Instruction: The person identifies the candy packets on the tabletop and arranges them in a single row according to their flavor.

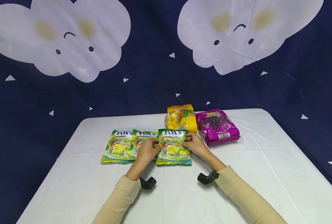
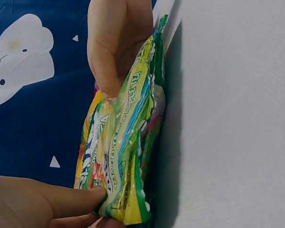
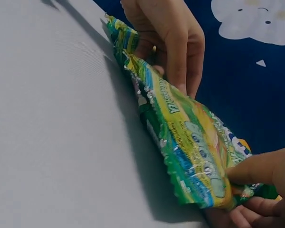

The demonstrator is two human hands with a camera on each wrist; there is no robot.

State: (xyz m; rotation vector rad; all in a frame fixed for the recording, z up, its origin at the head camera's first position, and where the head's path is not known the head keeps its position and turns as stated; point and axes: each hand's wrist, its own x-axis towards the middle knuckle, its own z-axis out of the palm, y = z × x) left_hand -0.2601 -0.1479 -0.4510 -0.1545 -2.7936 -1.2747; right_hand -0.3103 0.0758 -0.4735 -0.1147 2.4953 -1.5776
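Note:
A green-and-yellow FOX'S candy bag (image 1: 173,149) is held by its two sides, one hand on each. My left hand (image 1: 147,151) pinches its left edge; in the left wrist view the thumb (image 2: 80,202) lies on the front with fingers behind. My right hand (image 1: 196,144) grips the right edge, its thumb (image 3: 256,170) on the front in the right wrist view. Both wrist views show a shadow under the bag's lower edge. Two matching bags lie to the left: an outer candy bag (image 1: 117,149) and a middle candy bag (image 1: 136,146), partly hidden by my left hand.
Behind the held bag stands a yellow candy bag (image 1: 180,119). A purple grape candy bag (image 1: 217,126) sits beside it on the right. The white-covered table (image 1: 177,199) ends at a dark blue cloth backdrop (image 1: 151,90) with clouds.

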